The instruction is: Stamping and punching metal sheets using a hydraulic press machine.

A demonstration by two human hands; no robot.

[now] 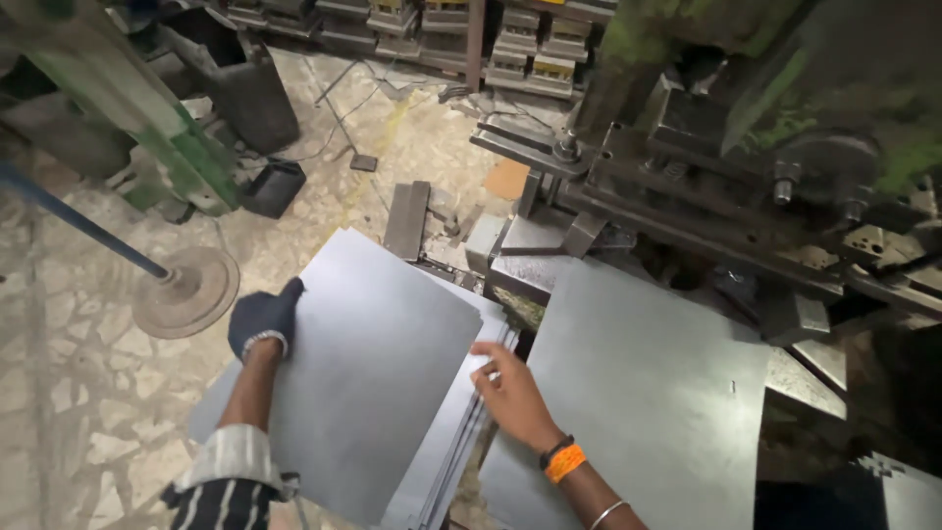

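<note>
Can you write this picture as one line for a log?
left hand: gloved, gripping top sheet edge | right hand: bare, on sheet stack edge

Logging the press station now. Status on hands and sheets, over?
Left hand, gloved, grips top sheet at far edge. Right hand, bare, on sheet stack edge. Another sheet lies beside the press. Nothing between.

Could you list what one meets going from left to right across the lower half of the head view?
Round floor plate → gloved left hand → top metal sheet → bare right hand → second sheet at the press.
</note>
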